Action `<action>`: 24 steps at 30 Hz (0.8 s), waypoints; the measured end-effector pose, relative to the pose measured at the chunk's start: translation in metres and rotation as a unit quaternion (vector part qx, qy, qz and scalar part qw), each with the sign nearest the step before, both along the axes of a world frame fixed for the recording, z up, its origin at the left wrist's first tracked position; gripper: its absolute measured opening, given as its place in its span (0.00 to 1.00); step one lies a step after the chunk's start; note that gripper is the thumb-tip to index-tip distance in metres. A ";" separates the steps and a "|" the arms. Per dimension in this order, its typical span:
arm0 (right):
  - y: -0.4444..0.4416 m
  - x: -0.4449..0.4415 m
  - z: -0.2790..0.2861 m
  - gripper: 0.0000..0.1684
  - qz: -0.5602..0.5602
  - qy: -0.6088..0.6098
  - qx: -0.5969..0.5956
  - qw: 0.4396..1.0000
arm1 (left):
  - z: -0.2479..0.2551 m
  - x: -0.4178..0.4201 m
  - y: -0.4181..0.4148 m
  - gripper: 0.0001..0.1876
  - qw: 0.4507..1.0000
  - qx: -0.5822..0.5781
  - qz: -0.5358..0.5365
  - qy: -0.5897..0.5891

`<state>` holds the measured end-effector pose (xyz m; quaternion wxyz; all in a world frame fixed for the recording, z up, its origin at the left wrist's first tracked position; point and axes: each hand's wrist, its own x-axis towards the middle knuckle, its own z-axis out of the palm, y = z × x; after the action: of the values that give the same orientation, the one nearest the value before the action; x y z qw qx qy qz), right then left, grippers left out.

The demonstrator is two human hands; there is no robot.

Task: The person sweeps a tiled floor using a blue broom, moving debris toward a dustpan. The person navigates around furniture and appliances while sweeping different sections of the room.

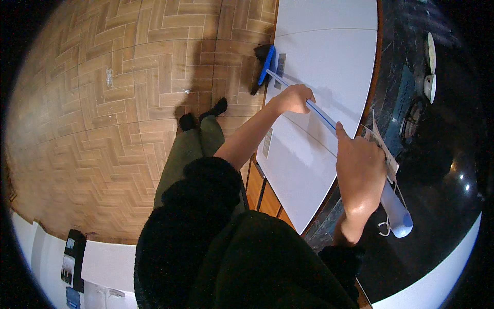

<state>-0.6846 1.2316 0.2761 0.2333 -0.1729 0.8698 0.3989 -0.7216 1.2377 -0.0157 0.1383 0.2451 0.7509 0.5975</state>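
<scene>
A broom with a pale handle (323, 117) runs slantwise across the picture. My left hand (295, 99) grips the handle partway down. My right hand (361, 170) is closed around its upper part, one finger stretched along the handle; a tag on a string hangs beside that hand. The blue broom head (267, 65) with dark bristles (256, 83) is at the floor by the foot of the white cabinet doors (324, 61). A small piece of clear litter (109, 78) and a whitish bit (187, 91) lie on the wood-patterned tile floor (166, 69).
Along the right runs a dark stone countertop (436, 247) above the white cabinets. A stove burner (412, 119), a white cup (430, 88) and a pale plate (431, 53) are on it. White cabinets (108, 262) stand across the floor at the lower left.
</scene>
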 end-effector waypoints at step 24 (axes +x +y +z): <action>0.047 0.026 0.095 0.16 -0.178 -0.055 0.088 0.978 | 0.097 0.093 0.049 0.11 0.980 0.016 -0.164 -0.114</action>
<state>-0.6585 1.2789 0.3708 0.3622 -0.0152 0.8341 0.4157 -0.6290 1.2870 0.0814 0.3149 0.2975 0.6699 0.6030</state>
